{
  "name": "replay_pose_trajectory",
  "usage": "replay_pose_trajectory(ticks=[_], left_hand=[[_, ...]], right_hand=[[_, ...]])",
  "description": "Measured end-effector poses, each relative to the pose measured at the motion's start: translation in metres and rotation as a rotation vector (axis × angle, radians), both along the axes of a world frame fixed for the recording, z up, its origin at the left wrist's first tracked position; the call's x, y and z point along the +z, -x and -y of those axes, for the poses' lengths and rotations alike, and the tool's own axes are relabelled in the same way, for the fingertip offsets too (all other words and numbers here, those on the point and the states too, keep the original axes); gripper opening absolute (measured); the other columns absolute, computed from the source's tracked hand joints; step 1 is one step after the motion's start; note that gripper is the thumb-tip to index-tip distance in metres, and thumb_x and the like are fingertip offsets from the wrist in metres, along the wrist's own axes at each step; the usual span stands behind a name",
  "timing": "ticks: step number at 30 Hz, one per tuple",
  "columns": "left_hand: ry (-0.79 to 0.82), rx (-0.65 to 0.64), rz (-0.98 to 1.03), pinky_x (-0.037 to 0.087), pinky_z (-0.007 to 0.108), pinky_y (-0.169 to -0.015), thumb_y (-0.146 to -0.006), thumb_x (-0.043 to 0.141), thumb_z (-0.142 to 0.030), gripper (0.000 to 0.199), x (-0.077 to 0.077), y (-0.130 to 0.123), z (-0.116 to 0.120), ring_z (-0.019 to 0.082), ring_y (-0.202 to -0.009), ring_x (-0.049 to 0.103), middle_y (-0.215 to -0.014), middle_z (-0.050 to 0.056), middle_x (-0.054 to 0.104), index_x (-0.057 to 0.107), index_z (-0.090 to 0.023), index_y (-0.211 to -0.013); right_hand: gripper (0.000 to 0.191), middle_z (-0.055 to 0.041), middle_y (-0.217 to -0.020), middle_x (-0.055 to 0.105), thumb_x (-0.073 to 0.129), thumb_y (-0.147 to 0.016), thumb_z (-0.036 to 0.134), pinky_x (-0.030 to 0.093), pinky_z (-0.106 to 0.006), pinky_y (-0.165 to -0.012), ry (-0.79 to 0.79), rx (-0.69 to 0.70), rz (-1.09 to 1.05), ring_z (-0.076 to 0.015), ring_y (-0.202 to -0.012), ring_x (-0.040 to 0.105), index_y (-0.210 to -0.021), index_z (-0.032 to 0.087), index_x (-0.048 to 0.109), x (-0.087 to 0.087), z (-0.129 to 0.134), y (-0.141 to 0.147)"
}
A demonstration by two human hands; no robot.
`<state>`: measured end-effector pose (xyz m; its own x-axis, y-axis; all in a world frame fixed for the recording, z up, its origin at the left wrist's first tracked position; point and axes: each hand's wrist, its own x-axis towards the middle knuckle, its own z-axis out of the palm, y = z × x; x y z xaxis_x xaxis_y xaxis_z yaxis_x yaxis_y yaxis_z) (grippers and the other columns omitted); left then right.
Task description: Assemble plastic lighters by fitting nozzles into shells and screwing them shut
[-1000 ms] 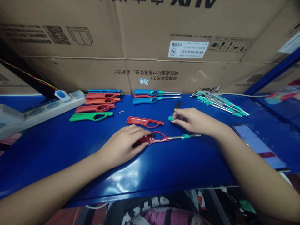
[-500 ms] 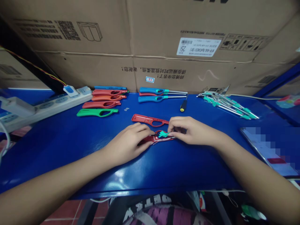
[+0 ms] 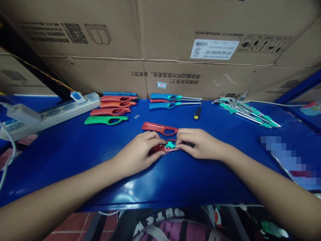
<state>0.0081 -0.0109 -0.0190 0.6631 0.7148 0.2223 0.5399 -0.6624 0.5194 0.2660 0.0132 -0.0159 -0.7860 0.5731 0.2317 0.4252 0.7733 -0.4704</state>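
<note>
My left hand (image 3: 144, 149) is closed around the back end of a red lighter shell half (image 3: 157, 148), which lies open side up on the table. Inside it sits a green trigger (image 3: 171, 144) with a white wire running alongside. My right hand (image 3: 198, 143) pinches at the front of the shell, its fingertips against the trigger; its fingers hide the shell's front end. Just beyond both hands lies the other red shell half (image 3: 156, 127), touched by neither palm.
Several lighter handles (image 3: 110, 111) lie at the back left beside a white power strip (image 3: 67, 107). Blue and red lighters with metal tubes (image 3: 189, 103), a screwdriver (image 3: 197, 113) and a pile of metal tubes with green triggers (image 3: 248, 112) line the back, before a cardboard box (image 3: 100, 73). A phone (image 3: 288, 167) lies right.
My right hand has shifted left along the shell, nearer my left hand. The green trigger now sits slightly further left and its outline is turned. My left hand keeps its grip.
</note>
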Motion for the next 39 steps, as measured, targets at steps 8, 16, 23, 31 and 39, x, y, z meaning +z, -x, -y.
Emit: replay_pose_trajectory(ticks=[8, 16, 23, 31, 39], left_hand=[[0.158, 0.042, 0.079, 0.052, 0.031, -0.082, -0.093, 0.066, -0.023, 0.016, -0.0006, -0.0015, -0.0004, 0.018, -0.094, 0.062, -0.106, 0.006, 0.063, 0.070, -0.018, -0.108], [0.120, 0.051, 0.068, 0.051, 0.031, -0.082, -0.093, 0.066, -0.023, 0.018, -0.0013, -0.0012, 0.0013, 0.018, -0.093, 0.062, -0.104, 0.004, 0.064, 0.065, -0.018, -0.111], [0.112, 0.046, 0.071, 0.052, 0.034, -0.090, -0.093, 0.066, -0.025, 0.035, -0.0027, -0.0024, 0.0024, 0.020, -0.100, 0.063, -0.112, 0.007, 0.066, 0.061, -0.018, -0.126], [0.186, 0.058, 0.108, 0.051, 0.029, -0.073, -0.091, 0.065, -0.028, 0.032, -0.0013, -0.0065, 0.0053, 0.016, -0.083, 0.063, -0.098, 0.005, 0.064, 0.068, -0.016, -0.120], [0.227, 0.088, 0.133, 0.047, 0.027, -0.072, -0.094, 0.064, -0.030, 0.022, -0.0059, -0.0081, 0.0045, 0.015, -0.081, 0.063, -0.097, 0.002, 0.072, 0.071, -0.020, -0.111]], right_hand=[[0.023, -0.0048, -0.084, 0.063, 0.046, -0.101, 0.019, 0.037, -0.028, -0.063, -0.345, 0.047, 0.176, -0.0153, -0.069, 0.052, -0.088, 0.015, 0.064, 0.0096, 0.0093, 0.0044], [0.021, -0.0044, -0.090, 0.064, 0.047, -0.100, 0.018, 0.040, -0.027, -0.066, -0.234, 0.044, 0.193, -0.0146, -0.073, 0.055, -0.092, 0.017, 0.066, 0.0072, 0.0091, 0.0023], [0.018, -0.0052, -0.093, 0.064, 0.053, -0.099, 0.022, 0.044, -0.026, -0.068, -0.074, 0.001, 0.156, -0.0150, -0.078, 0.060, -0.090, 0.017, 0.068, 0.0097, 0.0097, 0.0019], [0.006, -0.0042, -0.096, 0.059, 0.063, -0.094, 0.017, 0.047, -0.025, -0.073, 0.138, -0.028, -0.017, -0.0124, -0.079, 0.058, -0.094, 0.017, 0.068, 0.0037, 0.0050, 0.0032], [0.028, 0.0009, -0.093, 0.057, 0.076, -0.085, 0.023, 0.043, -0.021, -0.059, 0.302, -0.129, -0.073, -0.0061, -0.060, 0.048, -0.110, 0.019, 0.063, 0.0017, 0.0049, 0.0070]])
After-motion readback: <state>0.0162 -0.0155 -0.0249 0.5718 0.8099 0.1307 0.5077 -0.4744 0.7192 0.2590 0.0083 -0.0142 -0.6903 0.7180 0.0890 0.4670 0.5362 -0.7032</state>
